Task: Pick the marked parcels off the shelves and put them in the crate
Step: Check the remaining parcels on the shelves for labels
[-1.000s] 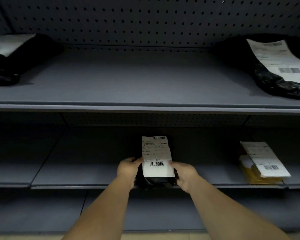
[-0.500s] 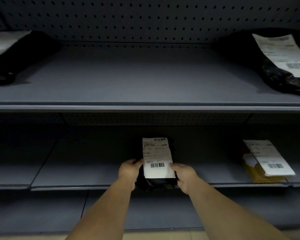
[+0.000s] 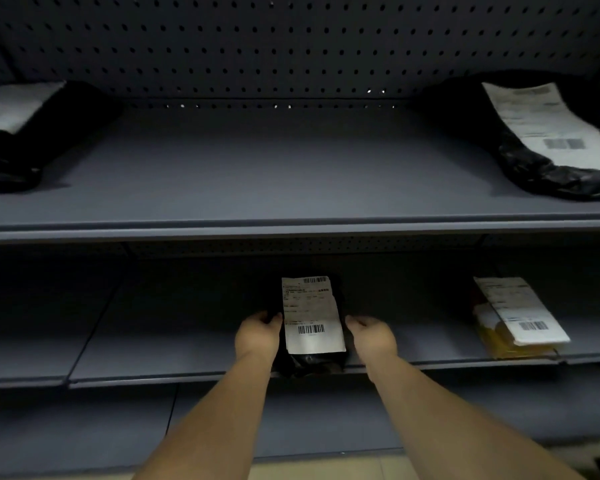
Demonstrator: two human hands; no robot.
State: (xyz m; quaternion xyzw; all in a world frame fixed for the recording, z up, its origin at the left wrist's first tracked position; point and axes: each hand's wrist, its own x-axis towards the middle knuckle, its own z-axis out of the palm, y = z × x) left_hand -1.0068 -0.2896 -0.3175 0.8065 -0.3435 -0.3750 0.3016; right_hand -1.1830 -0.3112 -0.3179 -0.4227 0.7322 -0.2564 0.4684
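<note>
At lower centre, the left hand [image 3: 258,336] and right hand [image 3: 373,336] grip the sides of a black parcel [image 3: 314,362] at the shelf [image 3: 187,355] edge. It seems the pick step; next, lift it clear towards the unseen crate.

Pegboard back panel [image 3: 291,46], dark grey, perforated in regular rows, behind the upper shelf. Second strip of perforated panel [image 3: 305,245] visible beneath the upper shelf's front lip. Pale floor [image 3: 319,467] at bottom edge, below the lowest shelf.
</note>
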